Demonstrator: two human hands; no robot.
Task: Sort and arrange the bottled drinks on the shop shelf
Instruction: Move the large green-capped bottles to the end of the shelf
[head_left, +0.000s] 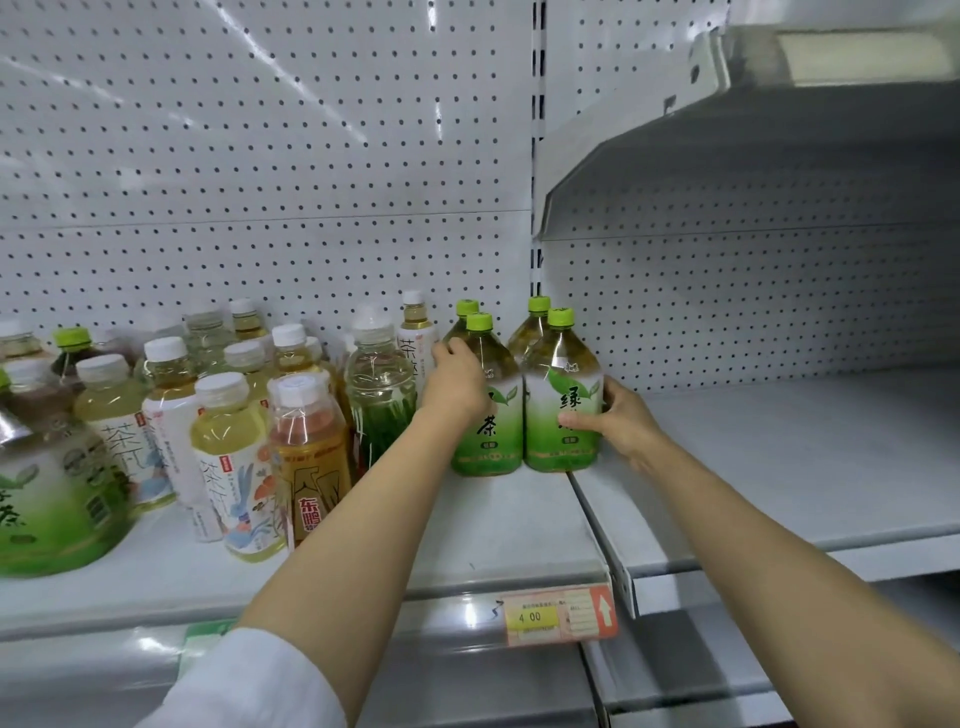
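Observation:
Several green-capped green tea bottles stand in a tight block at the right end of the white shelf (509, 525). My left hand (457, 382) curls round the left front green tea bottle (491, 410) at its shoulder. Fingers of my right hand (613, 410) wrap the lower label of the right front green tea bottle (563, 405). Two more green tea bottles (537, 322) stand right behind them. Left of the block is a clear bottle with green contents (379, 384), then a mixed crowd of drinks.
An amber drink with a red-lettered label (311, 452), pale tea bottles with white caps (234, 452) and a large green tea bottle (47, 499) fill the shelf's left. A bare neighbouring shelf (779, 467) lies to the right. A price tag (558, 613) hangs on the front rail.

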